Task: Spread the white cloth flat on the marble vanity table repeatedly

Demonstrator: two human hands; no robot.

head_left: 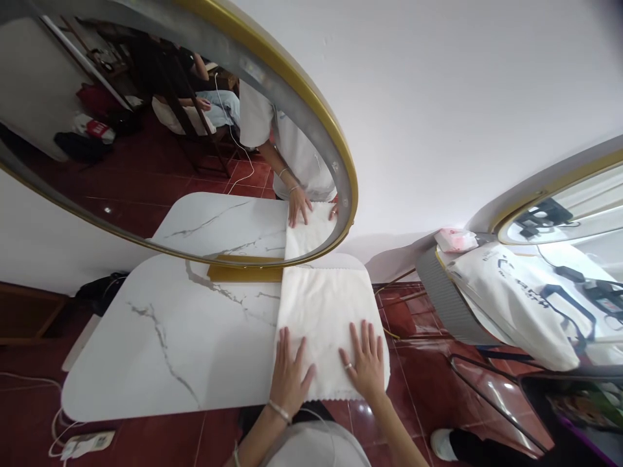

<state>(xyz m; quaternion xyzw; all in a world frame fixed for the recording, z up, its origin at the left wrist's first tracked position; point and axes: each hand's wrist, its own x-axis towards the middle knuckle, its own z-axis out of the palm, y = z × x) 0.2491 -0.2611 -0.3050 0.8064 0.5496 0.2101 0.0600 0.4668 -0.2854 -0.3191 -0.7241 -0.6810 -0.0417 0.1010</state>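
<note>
A white cloth with a scalloped edge lies flat over the right end of the marble-patterned table. Soft wrinkles run across its middle. My left hand rests on the cloth's near left part, fingers stretched out and pointing away from me. On the near right part lies my right hand, its fingers spread and a ring on one of them. Both palms face down, and neither hand grips anything. The round gold-framed mirror behind the table reflects the cloth and a hand.
A gold mirror base stands at the table's back edge. To the right, a second table holds a white cloth bag and a tissue pack. A power strip with cables lies on the red tiled floor. A person's shoe shows at lower right.
</note>
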